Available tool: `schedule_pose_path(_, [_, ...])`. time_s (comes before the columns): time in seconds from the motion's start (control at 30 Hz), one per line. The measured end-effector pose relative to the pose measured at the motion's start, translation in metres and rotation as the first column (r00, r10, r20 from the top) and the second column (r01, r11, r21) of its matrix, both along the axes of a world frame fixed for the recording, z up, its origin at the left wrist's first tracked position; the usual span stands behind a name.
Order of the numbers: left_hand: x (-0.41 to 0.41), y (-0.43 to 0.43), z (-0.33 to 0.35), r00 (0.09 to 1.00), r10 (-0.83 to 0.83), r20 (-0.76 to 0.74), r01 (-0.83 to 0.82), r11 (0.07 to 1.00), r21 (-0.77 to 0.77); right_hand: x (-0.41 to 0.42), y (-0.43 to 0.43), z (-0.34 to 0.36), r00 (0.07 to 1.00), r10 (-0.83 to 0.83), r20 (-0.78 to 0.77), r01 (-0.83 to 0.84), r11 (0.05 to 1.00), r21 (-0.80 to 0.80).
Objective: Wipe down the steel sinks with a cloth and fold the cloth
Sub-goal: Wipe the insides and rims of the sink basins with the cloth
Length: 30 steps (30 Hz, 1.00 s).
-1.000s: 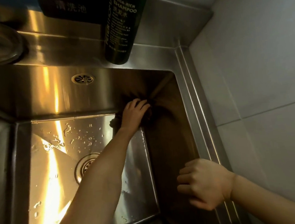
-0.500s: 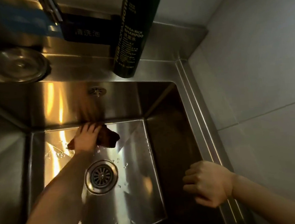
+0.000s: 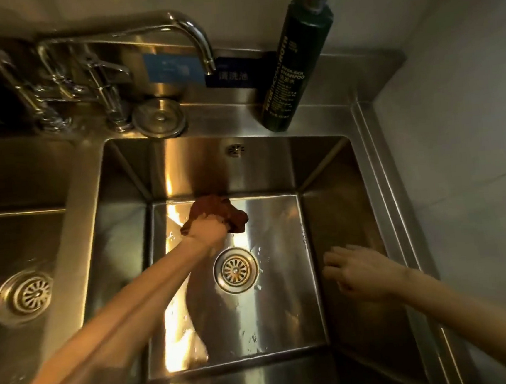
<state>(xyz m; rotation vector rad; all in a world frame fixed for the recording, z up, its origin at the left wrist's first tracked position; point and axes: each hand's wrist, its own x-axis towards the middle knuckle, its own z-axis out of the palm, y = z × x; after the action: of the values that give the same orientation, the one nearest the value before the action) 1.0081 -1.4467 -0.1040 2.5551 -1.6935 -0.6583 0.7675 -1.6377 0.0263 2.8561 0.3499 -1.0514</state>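
Far left I see the second sink (image 3: 20,236) with its own drain. The faucet (image 3: 193,34) arches over the back ledge, and a round steel lid (image 3: 159,118) lies flat there. In the right sink (image 3: 284,314), the left hand (image 3: 208,233) grips the bunched red-brown cloth (image 3: 218,211), with its fingers hidden in the fabric. The cloth sits on the basin floor, touching the back wall, just beyond the drain (image 3: 236,270). Water drops lie around the drain. A dark shampoo bottle (image 3: 291,66) stands upright on the back ledge to the right. The right hand (image 3: 363,271) is blurred, its fingers spread and holding nothing, near the sink's right wall. I cannot tell whether it touches the wall.
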Motion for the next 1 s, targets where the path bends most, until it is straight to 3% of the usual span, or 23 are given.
schedule_pose_path(0.07, [0.002, 0.023, 0.032, 0.987, -0.14, 0.074, 0.137, 0.989, 0.053, 0.027, 0.015, -0.007, 0.991, -0.006, 0.136, 0.0, 0.999, 0.042])
schedule_pose_path(0.13, [0.014, 0.051, 0.062, 0.973, -0.152, 0.173, 0.143, 0.988, 0.064, 0.061, 0.031, -0.015, 0.989, -0.031, 0.144, 0.012, 0.991, 0.134])
schedule_pose_path(0.23, [0.034, 0.102, 0.1, 0.956, -0.179, 0.232, 0.194, 0.98, -0.042, 0.112, 0.05, -0.041, 0.975, -0.158, 0.153, 0.118, 0.963, 0.243])
schedule_pose_path(0.33, [0.037, 0.152, 0.11, 0.945, -0.14, 0.297, 0.153, 0.988, -0.021, 0.154, 0.068, -0.084, 0.921, -0.382, 0.077, 0.323, 0.859, 0.398])
schedule_pose_path(0.43, [0.028, 0.168, 0.114, 0.957, -0.016, 0.291, 0.042, 0.996, -0.081, 0.184, 0.083, -0.128, 0.79, -0.613, -0.028, 0.556, 0.696, 0.454])
schedule_pose_path(0.6, [0.024, 0.165, 0.112, 0.882, 0.433, 0.188, -0.39, 0.893, -0.226, 0.224, 0.097, -0.196, 0.607, -0.775, -0.176, 0.775, 0.529, 0.344])
schedule_pose_path(0.67, [0.023, 0.166, 0.113, 0.861, 0.478, 0.172, -0.439, 0.871, -0.222, 0.241, 0.115, -0.215, 0.462, -0.856, -0.232, 0.862, 0.372, 0.345])
schedule_pose_path(0.73, [0.023, 0.165, 0.113, 0.843, 0.511, 0.166, -0.472, 0.852, -0.227, 0.256, 0.142, -0.23, 0.317, -0.93, -0.187, 0.905, 0.238, 0.354])
schedule_pose_path(0.8, [0.022, 0.165, 0.112, 0.819, 0.553, 0.154, -0.509, 0.824, -0.249, 0.269, 0.168, -0.24, 0.315, -0.947, -0.069, 0.913, 0.282, 0.295])
schedule_pose_path(0.83, [0.023, 0.165, 0.111, 0.816, 0.558, 0.148, -0.512, 0.818, -0.262, 0.272, 0.177, -0.242, 0.368, -0.929, -0.025, 0.901, 0.35, 0.258])
schedule_pose_path(0.87, [0.023, 0.165, 0.111, 0.819, 0.555, 0.145, -0.506, 0.819, -0.272, 0.273, 0.184, -0.247, 0.493, -0.87, 0.013, 0.85, 0.485, 0.207])
schedule_pose_path(0.93, [0.023, 0.165, 0.113, 0.82, 0.559, 0.125, -0.507, 0.81, -0.295, 0.268, 0.19, -0.252, 0.828, -0.555, 0.081, 0.545, 0.83, 0.119])
schedule_pose_path(0.97, [0.023, 0.165, 0.115, 0.821, 0.562, 0.105, -0.512, 0.804, -0.302, 0.261, 0.187, -0.253, 0.933, -0.355, 0.064, 0.342, 0.927, 0.155])
schedule_pose_path(1.0, [0.023, 0.165, 0.116, 0.821, 0.566, 0.082, -0.52, 0.799, -0.302, 0.251, 0.179, -0.25, 0.986, -0.156, 0.065, 0.137, 0.963, 0.234])
